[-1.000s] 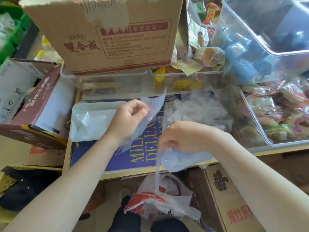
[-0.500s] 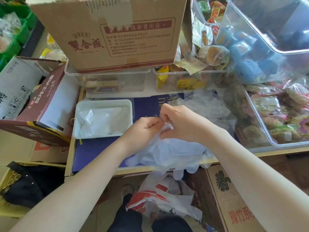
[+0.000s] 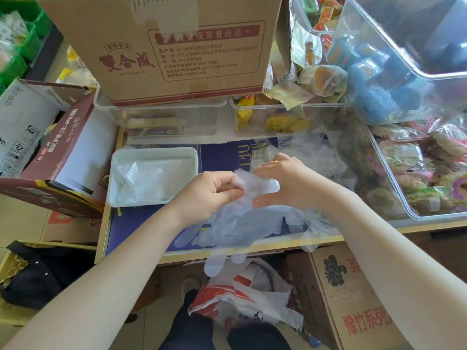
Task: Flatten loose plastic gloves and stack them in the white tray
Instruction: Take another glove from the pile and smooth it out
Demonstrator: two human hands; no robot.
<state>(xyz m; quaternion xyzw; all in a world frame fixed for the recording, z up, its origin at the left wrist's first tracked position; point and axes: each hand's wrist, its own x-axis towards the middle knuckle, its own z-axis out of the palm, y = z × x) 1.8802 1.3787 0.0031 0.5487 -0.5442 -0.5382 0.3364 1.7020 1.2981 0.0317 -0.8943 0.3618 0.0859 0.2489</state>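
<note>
Two hands are working one glove (image 3: 242, 223); left of them the white tray (image 3: 154, 202) is sitting with flattened gloves inside; the left hand (image 3: 209, 195) is pinching the cuff, the right hand (image 3: 285, 185) is gripping its other edge, fingers curled; the glove's fingers are hanging below both hands; pulling the cuff taut and level should smooth it best.

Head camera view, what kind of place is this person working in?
Probably a small snack shop or its stockroom. Clear bins hold wrapped snacks, printed shipping cartons stand stacked around the counter, and green crates of packaged goods sit at the far left.
</note>
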